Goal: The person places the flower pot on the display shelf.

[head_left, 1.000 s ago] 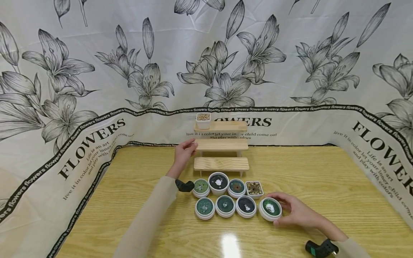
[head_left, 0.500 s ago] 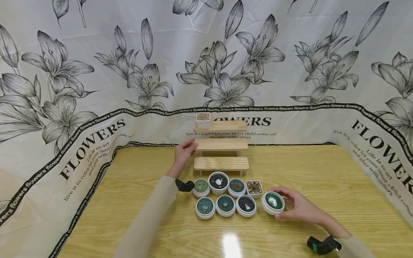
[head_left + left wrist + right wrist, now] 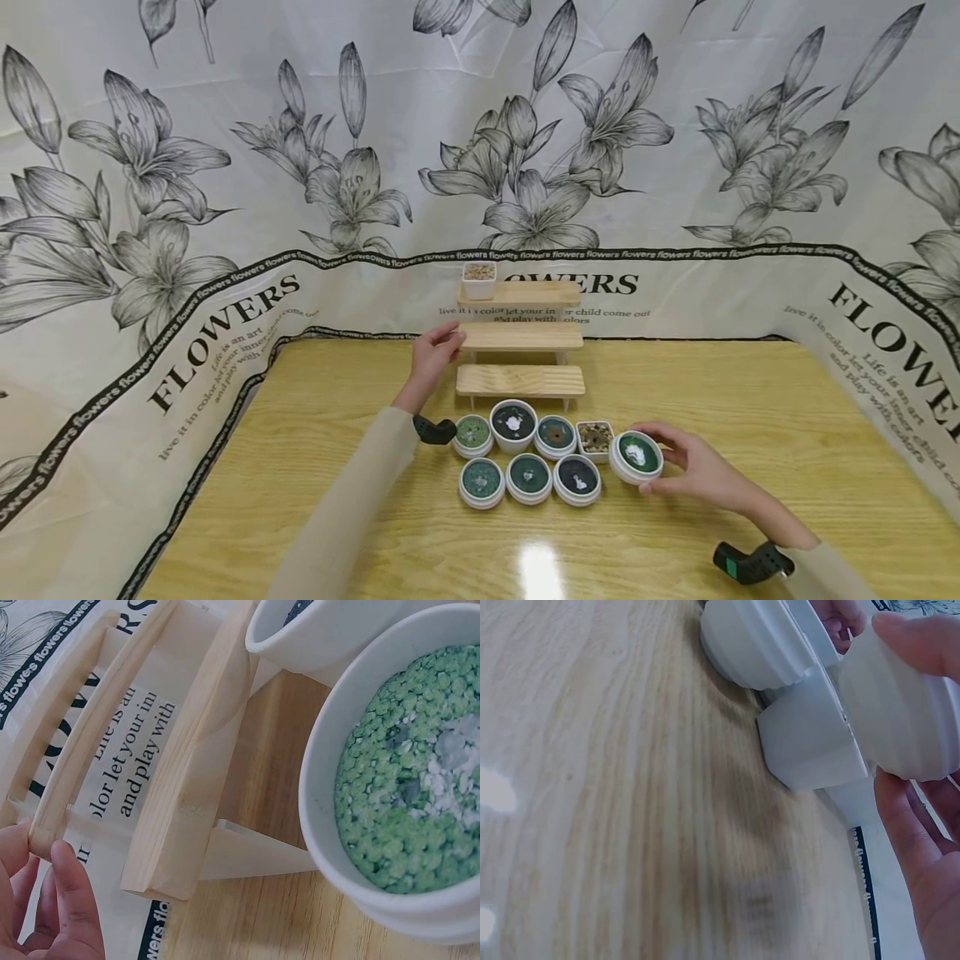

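Observation:
My left hand (image 3: 433,360) pinches the left end of the middle step of a wooden tiered stand (image 3: 521,336); in the left wrist view thumb and finger lie on either side of the board (image 3: 64,780). Between thumb and fingers of my right hand (image 3: 701,471) is a round white pot (image 3: 636,457) with green filling and a white patch. The right wrist view shows that pot (image 3: 900,705) raised above the table, near a square white pot (image 3: 810,731). In the head view the square pot (image 3: 596,440), filled with pebbles, stands just left of it.
Several round white pots (image 3: 529,478) with green or dark filling stand in two rows before the stand. A small square pot of pebbles (image 3: 479,281) sits on the top step's left end. A printed flower cloth (image 3: 360,300) hangs behind the wooden table (image 3: 330,375).
The round pot in my right hand has come up off the table and moved slightly away from me, towards the square pot. My left hand has stayed on the stand.

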